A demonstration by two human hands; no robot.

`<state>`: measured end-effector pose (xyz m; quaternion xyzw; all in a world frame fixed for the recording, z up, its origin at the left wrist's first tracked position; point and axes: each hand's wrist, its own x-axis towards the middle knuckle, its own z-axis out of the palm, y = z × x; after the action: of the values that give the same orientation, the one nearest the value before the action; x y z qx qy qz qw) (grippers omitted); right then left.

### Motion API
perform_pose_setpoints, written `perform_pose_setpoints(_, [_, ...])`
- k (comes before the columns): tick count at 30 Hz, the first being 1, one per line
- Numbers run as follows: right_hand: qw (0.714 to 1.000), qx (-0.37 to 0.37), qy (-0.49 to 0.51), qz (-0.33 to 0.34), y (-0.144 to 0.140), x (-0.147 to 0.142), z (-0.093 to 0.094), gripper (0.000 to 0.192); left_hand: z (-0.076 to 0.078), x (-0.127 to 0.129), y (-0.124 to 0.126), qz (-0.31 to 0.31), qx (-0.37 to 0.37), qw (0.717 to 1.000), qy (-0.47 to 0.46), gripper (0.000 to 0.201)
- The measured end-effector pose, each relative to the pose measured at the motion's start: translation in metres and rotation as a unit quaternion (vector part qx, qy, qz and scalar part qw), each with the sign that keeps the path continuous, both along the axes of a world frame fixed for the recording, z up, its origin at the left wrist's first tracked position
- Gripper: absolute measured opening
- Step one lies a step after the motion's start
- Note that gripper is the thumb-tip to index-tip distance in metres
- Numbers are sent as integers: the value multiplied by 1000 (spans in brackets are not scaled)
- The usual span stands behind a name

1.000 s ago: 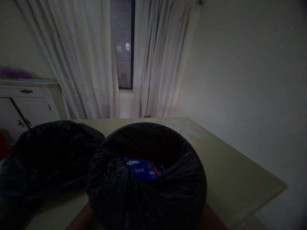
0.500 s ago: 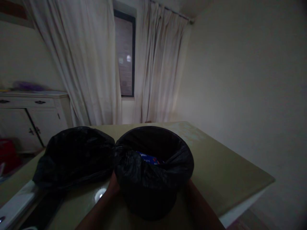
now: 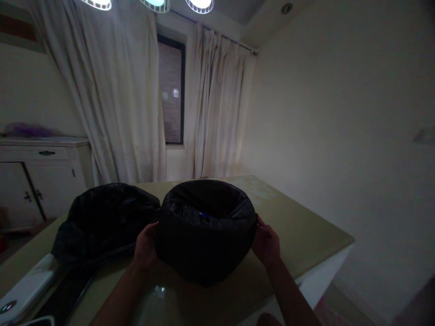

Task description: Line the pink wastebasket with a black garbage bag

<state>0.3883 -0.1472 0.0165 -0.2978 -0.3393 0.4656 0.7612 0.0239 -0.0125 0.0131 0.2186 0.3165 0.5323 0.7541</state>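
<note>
A black garbage bag (image 3: 204, 244) lines a round bin on the table, folded outward over the rim and hanging down around the sides. Inside the opening a sliver of a blue package (image 3: 204, 214) shows. My left hand (image 3: 147, 246) is closed on the bag at the bin's left side, its fingertips partly hidden. On the opposite side my right hand (image 3: 267, 243) pinches the bag just below the rim. Left of the bin, touching or nearly touching it, stands a second opened black garbage bag (image 3: 105, 226).
The pale green table (image 3: 288, 231) has a corner at the right. At the front left lie a white device (image 3: 29, 285) and a dark flat object (image 3: 64, 294). Beyond the table are a white cabinet (image 3: 50, 181) and long curtains (image 3: 125, 99). Lamps (image 3: 200, 4) hang overhead.
Both hands have risen from low on the bin's sides to near its rim. The bag's overhang now reaches further down the bin. My view has tilted up, bringing lamps into sight.
</note>
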Motion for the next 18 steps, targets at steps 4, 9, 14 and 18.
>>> perform_pose_setpoints(4, [991,42,-121,-34,-4,-7,22,46,7,-9,-6,15,9,997,-74,17])
perform_pose_setpoints(9, [975,73,-189,-88,0,-19,46,59,6,5,-9,59,133,989,4,64])
perform_pose_setpoints(14, [983,54,-157,-81,2,-18,48,63,10,18,-18,108,185,976,27,71])
perform_pose_setpoints(18, [979,14,-187,-83,-1,-8,51,60,19,14,-31,80,221,969,81,70])
